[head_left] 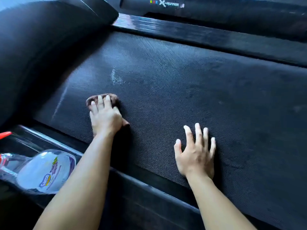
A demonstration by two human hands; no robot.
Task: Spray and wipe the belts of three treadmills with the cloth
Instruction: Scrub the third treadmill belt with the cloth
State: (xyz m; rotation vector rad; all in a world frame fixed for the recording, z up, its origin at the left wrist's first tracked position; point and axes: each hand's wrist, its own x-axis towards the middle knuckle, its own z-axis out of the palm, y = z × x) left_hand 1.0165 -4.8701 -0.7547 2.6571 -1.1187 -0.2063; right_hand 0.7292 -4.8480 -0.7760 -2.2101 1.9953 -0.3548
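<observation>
here, left hand (104,117), fingers straight, presses the brown cloth (103,97) onto the belt (182,83), long axis running upper left to lower right; right hand (196,155), fingers spread, lies flat on it.

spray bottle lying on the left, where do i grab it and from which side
Probably the narrow neck below the red trigger, from above. The spray bottle lies on its side beside the belt, neck pointing away from it, and the neck fits a hand better than the wide body. The right hand is free; the left hand presses the cloth.
</observation>
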